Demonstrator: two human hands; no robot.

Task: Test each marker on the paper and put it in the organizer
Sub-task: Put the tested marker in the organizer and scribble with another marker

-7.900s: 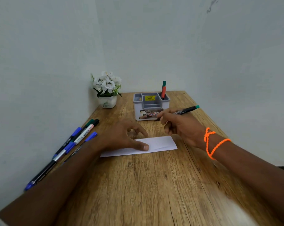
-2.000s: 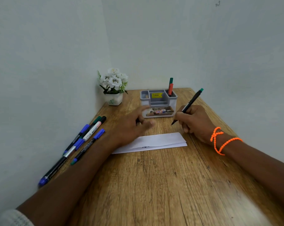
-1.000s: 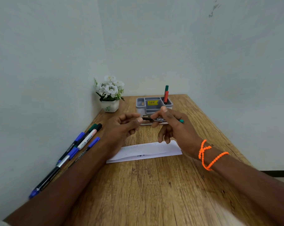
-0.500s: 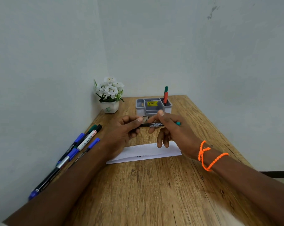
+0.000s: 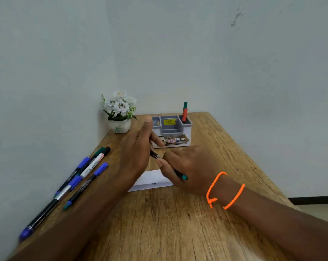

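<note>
Centre frame, the right hand (image 5: 189, 166) gripped the green-ended marker (image 5: 175, 171), fingers curled round its barrel, held above the white paper (image 5: 151, 180) on the wooden surface (image 5: 168, 223). The left hand (image 5: 138, 153) hovered just beside the marker's far end, fingers straight and holding nothing. Behind them, upper centre, the grey organizer (image 5: 171, 131) held two upright markers (image 5: 184, 113) in its right compartment. At lower left, the spare markers (image 5: 80, 178) lay along the wall

Grainy wooden table (image 5: 168, 223), plastic organizer (image 5: 189, 127)
</note>
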